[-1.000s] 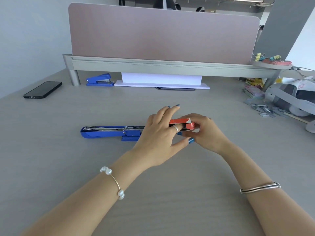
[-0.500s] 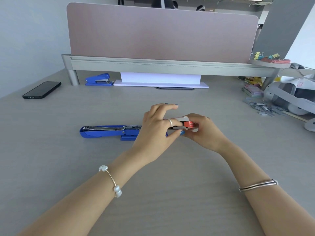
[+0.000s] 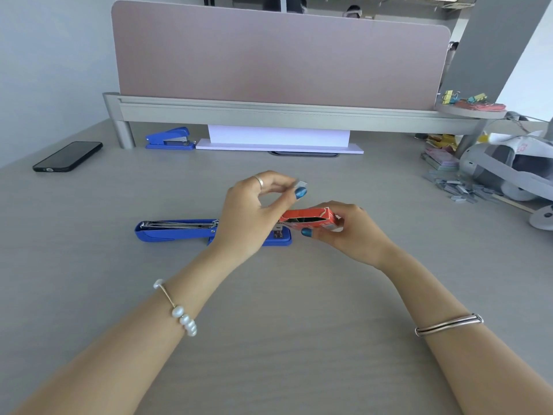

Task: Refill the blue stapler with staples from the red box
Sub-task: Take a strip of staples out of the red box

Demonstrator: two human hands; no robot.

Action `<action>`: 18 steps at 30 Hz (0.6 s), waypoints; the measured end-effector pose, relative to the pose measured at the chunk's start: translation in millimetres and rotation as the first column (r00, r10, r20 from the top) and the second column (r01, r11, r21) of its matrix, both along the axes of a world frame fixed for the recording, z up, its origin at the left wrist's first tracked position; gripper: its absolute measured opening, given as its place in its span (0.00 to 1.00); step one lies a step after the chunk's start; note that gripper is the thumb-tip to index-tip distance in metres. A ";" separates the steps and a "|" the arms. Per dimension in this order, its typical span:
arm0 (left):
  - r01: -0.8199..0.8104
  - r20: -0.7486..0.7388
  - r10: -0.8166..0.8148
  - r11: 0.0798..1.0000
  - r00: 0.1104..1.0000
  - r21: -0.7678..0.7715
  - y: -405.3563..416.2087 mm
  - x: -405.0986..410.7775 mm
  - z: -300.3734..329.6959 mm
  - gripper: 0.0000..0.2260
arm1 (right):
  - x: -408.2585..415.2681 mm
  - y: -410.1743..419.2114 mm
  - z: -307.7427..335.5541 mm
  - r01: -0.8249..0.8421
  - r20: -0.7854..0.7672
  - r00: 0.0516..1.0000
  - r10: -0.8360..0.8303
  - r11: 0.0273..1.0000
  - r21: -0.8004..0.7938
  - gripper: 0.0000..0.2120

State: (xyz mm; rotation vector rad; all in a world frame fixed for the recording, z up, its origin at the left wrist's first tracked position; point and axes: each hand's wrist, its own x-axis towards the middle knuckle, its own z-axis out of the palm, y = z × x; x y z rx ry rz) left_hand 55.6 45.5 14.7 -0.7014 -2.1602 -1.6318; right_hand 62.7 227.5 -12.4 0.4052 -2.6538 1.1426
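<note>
my left hand pinches a strip of staples at twelve o'clock of the open stapler; my right hand grips the red box.

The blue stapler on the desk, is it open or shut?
Open. The blue stapler lies flat with its top swung back, so the metal staple channel faces up, uncovered. Whether staples sit in it, I cannot tell.

Both forearms reach in from 6 o'clock and converge near centre. The left hand is raised, wrist bent, thumb and fingers pinched together at 1 o'clock (something small and blurred sits between them). The right hand, lower and at 3 o'clock from the left, curls closed, thumb underneath, knuckles up.
</note>
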 end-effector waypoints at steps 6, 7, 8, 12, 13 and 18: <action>0.081 0.057 -0.076 0.991 0.995 -0.102 -6.8 -5.9 -5.4 0.03 | 2.3 -2.1 1.4 -0.032 0.028 0.999 0.034 0.997 -0.065 0.11; 0.100 0.077 -0.094 0.991 0.993 -0.088 -7.5 -6.6 -5.7 0.03 | 3.0 -2.3 1.9 -0.035 0.028 0.999 0.038 0.996 -0.079 0.11; 0.121 0.095 -0.114 0.990 0.989 -0.071 -7.8 -7.1 -5.7 0.04 | 3.3 -2.1 2.1 -0.039 0.026 0.999 0.042 0.995 -0.090 0.10; 0.204 0.137 -0.203 0.979 0.970 0.003 -8.3 -6.5 -5.9 0.06 | 4.0 -2.9 2.0 -0.059 0.007 0.998 0.061 0.993 -0.106 0.09; 0.206 0.131 -0.204 0.978 0.970 -0.005 -8.2 -6.4 -5.7 0.06 | 3.1 -2.3 2.0 -0.058 0.000 0.998 0.058 0.994 -0.098 0.09; 0.103 -0.053 -0.111 0.984 0.992 -0.146 -7.1 -1.4 -6.1 0.08 | 1.0 -1.1 0.7 -0.052 -0.015 0.999 0.051 0.997 -0.065 0.09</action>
